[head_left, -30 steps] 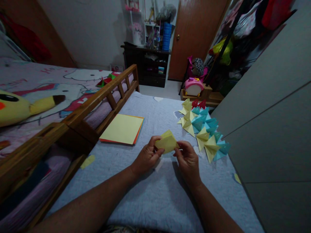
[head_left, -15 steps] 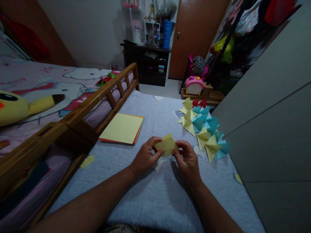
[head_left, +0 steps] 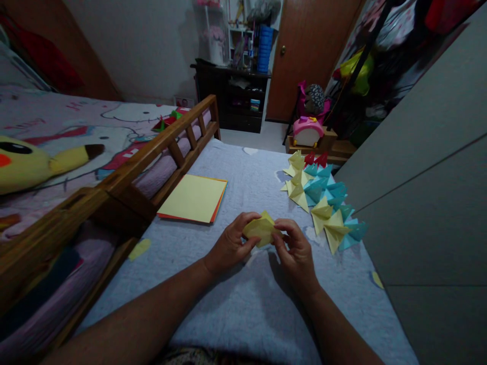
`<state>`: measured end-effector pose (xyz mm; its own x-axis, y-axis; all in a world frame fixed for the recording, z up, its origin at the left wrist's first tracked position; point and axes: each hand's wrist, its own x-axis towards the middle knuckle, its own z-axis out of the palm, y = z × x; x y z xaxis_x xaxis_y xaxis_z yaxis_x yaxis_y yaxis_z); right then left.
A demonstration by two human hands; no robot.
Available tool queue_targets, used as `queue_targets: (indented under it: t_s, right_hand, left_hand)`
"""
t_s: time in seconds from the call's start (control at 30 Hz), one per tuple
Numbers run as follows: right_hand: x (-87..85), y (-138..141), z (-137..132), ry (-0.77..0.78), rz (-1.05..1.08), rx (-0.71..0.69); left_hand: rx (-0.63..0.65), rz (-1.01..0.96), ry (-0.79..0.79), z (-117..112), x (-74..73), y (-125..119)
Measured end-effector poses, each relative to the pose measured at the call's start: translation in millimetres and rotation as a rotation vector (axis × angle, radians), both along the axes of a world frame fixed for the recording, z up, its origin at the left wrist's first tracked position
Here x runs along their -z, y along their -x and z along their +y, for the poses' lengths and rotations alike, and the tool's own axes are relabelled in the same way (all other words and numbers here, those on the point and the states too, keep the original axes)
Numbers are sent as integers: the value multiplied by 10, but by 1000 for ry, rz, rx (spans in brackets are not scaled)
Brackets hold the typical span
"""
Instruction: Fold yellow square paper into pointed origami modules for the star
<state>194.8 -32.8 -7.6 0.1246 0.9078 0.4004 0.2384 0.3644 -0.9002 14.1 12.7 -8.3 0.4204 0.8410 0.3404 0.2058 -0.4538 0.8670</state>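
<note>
A small folded piece of yellow paper is held between my two hands, just above the bed sheet. My left hand pinches its left end, thumb in front and fingers behind. At the right end, the thumb and fingers of my right hand close on it. The paper bulges a little, with a pointed flap rising at its top. To the right lie several folded paper pieces: yellow ones, blue ones and red ones. On the left is a stack of square paper sheets, pale yellow on top.
A wooden bed rail runs along the left, with a yellow plush toy on the bed beyond it. A pale cabinet borders the right side. Farther back are a dark cabinet, a door and a pink toy case.
The yellow paper has gone from fairly flat to bulging, its ends pressed inward by my fingers. Both hands stay in nearly the same place; the view has shifted slightly.
</note>
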Motion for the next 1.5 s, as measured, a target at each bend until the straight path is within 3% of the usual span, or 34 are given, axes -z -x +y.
queue_targets:
  t_s: [0.47, 0.7, 0.9, 1.3, 1.5]
  right_hand:
    - [-10, 0, -13, 42, 45, -35]
    - [-3, -13, -29, 110, 19, -6]
    - [-47, -2, -9, -6, -68, -23]
    - [-48, 19, -24, 14, -128, -99]
    - [17, 38, -24, 128, 1, 155]
  left_hand:
    - [44, 13, 146, 19, -16, 15]
    - [165, -5, 18, 62, -83, 23]
    - [164, 36, 13, 69, -93, 34]
    - [140, 78, -89, 79, -45, 50]
    - [100, 54, -165, 67, -88, 52]
